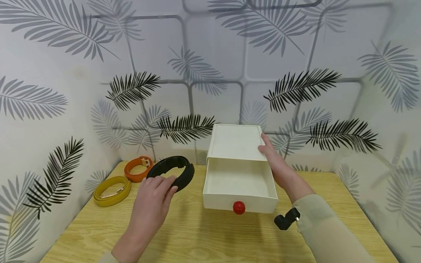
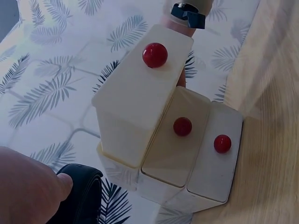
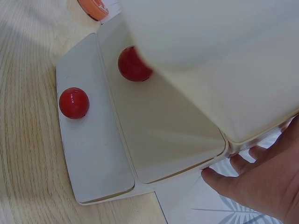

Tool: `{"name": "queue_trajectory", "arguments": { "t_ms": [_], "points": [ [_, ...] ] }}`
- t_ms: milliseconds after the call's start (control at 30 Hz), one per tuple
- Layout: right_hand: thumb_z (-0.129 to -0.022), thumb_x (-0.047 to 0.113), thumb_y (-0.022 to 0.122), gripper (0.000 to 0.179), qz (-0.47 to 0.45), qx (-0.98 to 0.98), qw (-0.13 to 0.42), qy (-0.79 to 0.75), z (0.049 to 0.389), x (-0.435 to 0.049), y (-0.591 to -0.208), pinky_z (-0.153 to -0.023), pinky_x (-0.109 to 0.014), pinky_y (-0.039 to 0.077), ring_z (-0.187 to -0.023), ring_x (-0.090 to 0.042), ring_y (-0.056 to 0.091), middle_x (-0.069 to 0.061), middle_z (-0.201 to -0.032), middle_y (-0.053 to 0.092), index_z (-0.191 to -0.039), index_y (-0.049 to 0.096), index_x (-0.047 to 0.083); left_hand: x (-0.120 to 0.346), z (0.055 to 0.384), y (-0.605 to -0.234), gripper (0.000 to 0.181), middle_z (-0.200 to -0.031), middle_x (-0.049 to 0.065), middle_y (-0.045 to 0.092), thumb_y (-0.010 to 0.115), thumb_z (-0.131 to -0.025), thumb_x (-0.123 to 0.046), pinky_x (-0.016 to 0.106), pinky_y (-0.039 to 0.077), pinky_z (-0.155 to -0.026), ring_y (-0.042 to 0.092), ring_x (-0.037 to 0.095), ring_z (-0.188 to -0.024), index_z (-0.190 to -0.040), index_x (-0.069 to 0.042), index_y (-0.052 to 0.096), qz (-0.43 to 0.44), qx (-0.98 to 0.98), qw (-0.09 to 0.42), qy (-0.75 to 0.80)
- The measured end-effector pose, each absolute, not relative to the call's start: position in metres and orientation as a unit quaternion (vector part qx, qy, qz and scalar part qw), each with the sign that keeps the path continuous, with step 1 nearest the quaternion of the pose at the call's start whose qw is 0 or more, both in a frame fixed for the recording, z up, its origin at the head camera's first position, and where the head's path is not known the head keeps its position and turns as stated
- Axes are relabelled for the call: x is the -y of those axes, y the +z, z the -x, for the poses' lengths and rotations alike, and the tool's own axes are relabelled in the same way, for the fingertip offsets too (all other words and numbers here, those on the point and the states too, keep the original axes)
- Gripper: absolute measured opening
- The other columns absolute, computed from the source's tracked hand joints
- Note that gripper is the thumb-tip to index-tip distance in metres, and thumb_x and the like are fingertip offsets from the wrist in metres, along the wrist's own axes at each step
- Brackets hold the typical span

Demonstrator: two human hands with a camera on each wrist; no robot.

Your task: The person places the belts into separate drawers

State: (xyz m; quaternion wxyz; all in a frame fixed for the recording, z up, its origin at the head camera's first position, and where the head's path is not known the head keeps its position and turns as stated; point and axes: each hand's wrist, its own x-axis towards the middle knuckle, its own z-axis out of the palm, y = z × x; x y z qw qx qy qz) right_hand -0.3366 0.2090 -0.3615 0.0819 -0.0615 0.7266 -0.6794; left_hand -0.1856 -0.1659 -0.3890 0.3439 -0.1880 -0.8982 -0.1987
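My left hand (image 1: 152, 202) pinches a coiled black belt (image 1: 188, 176) between thumb and fingers, raised left of a white three-drawer cabinet (image 1: 236, 141). The belt's dark edge also shows beside the thumb in the left wrist view. The cabinet's top drawer (image 1: 215, 201) is pulled out, its inside bare, with a round red knob (image 1: 239, 208) on its front. Below it, the middle drawer (image 2: 174, 156) and bottom drawer (image 2: 212, 175) are closed. My right hand (image 1: 277, 166) rests against the cabinet's right side, thumb at the top edge; its fingers (image 3: 219, 182) touch the side wall.
An orange coiled belt (image 1: 133, 178) and a yellow coiled belt (image 1: 112, 202) lie at the table's left. The wooden table (image 1: 184, 233) backs onto a wall (image 1: 217, 106) with a leaf pattern, and walls flank both sides. A black wrist camera (image 1: 287, 219) sits on the right sleeve.
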Motion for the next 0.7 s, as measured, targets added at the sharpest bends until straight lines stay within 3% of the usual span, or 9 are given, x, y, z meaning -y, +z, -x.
{"name": "queue_trajectory", "arguments": {
  "t_ms": [300,500,700],
  "points": [
    [-0.114,0.024,0.031,0.078,0.069,-0.73,0.079,-0.676,0.334,-0.209,-0.363,-0.131,-0.061,0.017,-0.166,-0.041,0.003,-0.014,-0.182,-0.019,-0.176,-0.016,0.027,0.155,0.184,-0.367,0.025,-0.1,0.008,0.073,0.085,-0.098,-0.009,0.052,0.051,-0.093,0.063,0.035,-0.097,-0.122,-0.004,0.081,0.219,0.879,0.371,-0.203],
    [-0.115,0.024,0.032,0.078,0.073,-0.733,0.075,-0.672,0.333,-0.21,-0.363,-0.13,-0.06,0.019,-0.166,-0.041,0.003,-0.013,-0.182,-0.02,-0.176,-0.016,0.026,0.145,0.183,-0.355,0.025,-0.103,0.009,0.075,0.084,-0.098,-0.01,0.058,0.052,-0.103,0.065,0.037,-0.102,-0.123,-0.004,0.081,0.225,0.878,0.368,-0.208],
    [-0.114,0.022,0.032,0.077,0.067,-0.728,0.074,-0.679,0.335,-0.208,-0.362,-0.132,-0.06,0.014,-0.167,-0.04,0.0,-0.014,-0.182,-0.02,-0.176,-0.015,0.024,0.131,0.181,-0.346,0.023,-0.102,0.008,0.074,0.085,-0.098,-0.01,0.054,0.055,-0.098,0.066,0.035,-0.1,-0.119,-0.003,0.081,0.26,0.861,0.381,-0.213]
  ]
}}
